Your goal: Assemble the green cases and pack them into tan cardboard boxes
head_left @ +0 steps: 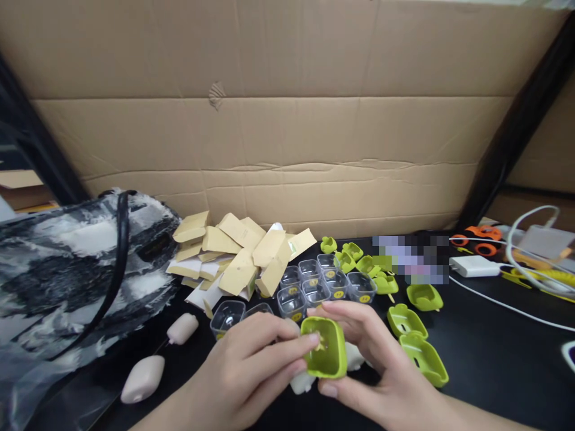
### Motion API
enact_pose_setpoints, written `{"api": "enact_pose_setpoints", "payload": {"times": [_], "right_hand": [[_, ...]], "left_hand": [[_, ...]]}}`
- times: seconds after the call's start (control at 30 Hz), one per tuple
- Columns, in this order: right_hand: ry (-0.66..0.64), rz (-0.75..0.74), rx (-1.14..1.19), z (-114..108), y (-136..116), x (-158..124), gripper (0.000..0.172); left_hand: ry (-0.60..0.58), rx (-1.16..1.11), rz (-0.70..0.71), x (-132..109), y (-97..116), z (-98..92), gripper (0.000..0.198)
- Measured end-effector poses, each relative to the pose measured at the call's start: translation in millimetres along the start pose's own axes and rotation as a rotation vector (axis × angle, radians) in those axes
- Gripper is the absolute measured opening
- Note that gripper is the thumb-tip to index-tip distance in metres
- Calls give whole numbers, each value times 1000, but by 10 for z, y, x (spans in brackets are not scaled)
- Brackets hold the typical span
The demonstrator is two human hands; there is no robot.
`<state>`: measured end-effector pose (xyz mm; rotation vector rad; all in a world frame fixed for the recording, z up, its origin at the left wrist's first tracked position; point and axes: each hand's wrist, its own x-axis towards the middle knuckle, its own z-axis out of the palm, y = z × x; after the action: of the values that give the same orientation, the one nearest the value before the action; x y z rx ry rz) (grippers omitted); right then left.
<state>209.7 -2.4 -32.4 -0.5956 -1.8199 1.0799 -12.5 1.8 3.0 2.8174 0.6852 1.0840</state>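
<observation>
A small green plastic cup (pixel 330 356) is held up between my two hands, its open side facing me. My right hand (pixel 375 359) is closed around its far and right sides, thumb below. My left hand (pixel 258 365) is closed at the left rim, with fingertips reaching inside against a small yellowish part (pixel 320 342). Partly hidden behind the hands are rounded white pieces (pixel 302 383). Several similar green cups (pixel 422 359) lie to the right, some with slots in their bases. Clear plastic boxes (pixel 315 291) with yellow round stickers stand beyond my hands.
Flattened kraft paper boxes (pixel 238 272) are piled at the back left. A black-and-white bag (pixel 90 263) and pale rounded pieces (pixel 144 378) are at left. At right lie a white charger (pixel 475 266), cables and an orange toy vehicle (pixel 483 236). Cardboard (pixel 287 131) walls the back.
</observation>
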Motion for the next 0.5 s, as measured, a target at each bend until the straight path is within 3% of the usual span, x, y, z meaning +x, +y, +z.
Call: {"api": "enact_pose_setpoints", "payload": {"times": [0.37,0.5], "right_hand": [[1,-11,-165,-36,0,15,59],[11,-23,-160,-21,-7,9,57]], "left_hand": [[-175,-58,-56,-17,-43,34,38],[-224,-32,-43,-18,-28,45,47]]}}
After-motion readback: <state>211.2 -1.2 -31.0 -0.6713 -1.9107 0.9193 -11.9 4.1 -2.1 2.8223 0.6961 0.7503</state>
